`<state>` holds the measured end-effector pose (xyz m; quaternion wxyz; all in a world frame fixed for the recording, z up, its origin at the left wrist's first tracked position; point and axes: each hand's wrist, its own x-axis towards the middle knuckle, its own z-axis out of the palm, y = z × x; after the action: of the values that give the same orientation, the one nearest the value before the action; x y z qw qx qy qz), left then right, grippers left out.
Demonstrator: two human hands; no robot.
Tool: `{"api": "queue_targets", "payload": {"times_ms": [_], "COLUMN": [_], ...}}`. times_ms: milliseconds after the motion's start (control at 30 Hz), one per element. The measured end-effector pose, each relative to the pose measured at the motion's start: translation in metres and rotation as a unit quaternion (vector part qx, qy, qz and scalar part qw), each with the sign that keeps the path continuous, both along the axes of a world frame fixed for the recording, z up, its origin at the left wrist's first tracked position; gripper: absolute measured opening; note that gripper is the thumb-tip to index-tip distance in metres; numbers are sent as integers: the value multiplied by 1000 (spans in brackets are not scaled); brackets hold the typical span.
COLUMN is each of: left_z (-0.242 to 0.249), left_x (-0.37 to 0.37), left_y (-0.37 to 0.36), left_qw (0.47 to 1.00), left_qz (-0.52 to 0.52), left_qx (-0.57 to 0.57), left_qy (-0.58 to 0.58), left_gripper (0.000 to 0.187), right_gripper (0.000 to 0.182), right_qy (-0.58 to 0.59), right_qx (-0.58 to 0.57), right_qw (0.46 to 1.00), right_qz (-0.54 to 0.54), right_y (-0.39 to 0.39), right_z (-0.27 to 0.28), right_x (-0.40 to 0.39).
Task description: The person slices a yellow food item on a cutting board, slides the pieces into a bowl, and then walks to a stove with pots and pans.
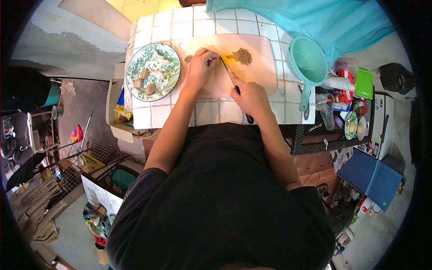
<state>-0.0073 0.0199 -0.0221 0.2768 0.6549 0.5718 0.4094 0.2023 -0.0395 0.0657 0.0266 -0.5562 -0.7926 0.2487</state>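
My right hand [252,96] grips a kitchen knife [226,67] by its black handle, the blade angled up and left over a pale pink cutting board [265,81]. Close against the blade's left side, my left hand [201,67] has its fingers curled together; a small piece at the fingertips is mostly hidden. To the right of the blade lies a pile of finely chopped brown bits [243,56]. Beside my left hand, a brown round piece [188,58] rests on the board. Several brown chunks [150,89] sit on a green-and-white patterned plate [133,72].
A turquoise strainer [308,60] stands right of the board on the white tiled counter [204,24]. Turquoise cloth [342,22] hangs at the back right. A black mesh rack [310,144] with cups and small dishes is on the right; a cardboard box [118,128] sits left.
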Motion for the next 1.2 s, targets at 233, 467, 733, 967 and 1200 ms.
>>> {"api": "queue_targets", "payload": {"times_ms": [233, 467, 733, 967, 1200], "left_z": [4, 10, 36, 15, 15], "left_x": [2, 9, -18, -14, 11], "left_y": [4, 3, -35, -26, -4], "left_qw": [1000, 993, 988, 991, 999], "left_qz": [4, -8, 73, 74, 18], "left_qx": [24, 84, -32, -39, -2], "left_qy": [10, 84, 133, 105, 37], "left_gripper": [12, 19, 19, 12, 9], "right_gripper": [61, 62, 64, 62, 64], "right_qy": [22, 22, 31, 31, 19], "right_qx": [13, 9, -12, 6, -1], "right_qw": [1000, 998, 999, 998, 999], "right_qz": [-2, -51, -20, -50, -47], "right_y": [4, -8, -7, -5, -7], "right_z": [-8, 0, -3, -9, 1], "right_x": [8, 21, 14, 24, 20]}}
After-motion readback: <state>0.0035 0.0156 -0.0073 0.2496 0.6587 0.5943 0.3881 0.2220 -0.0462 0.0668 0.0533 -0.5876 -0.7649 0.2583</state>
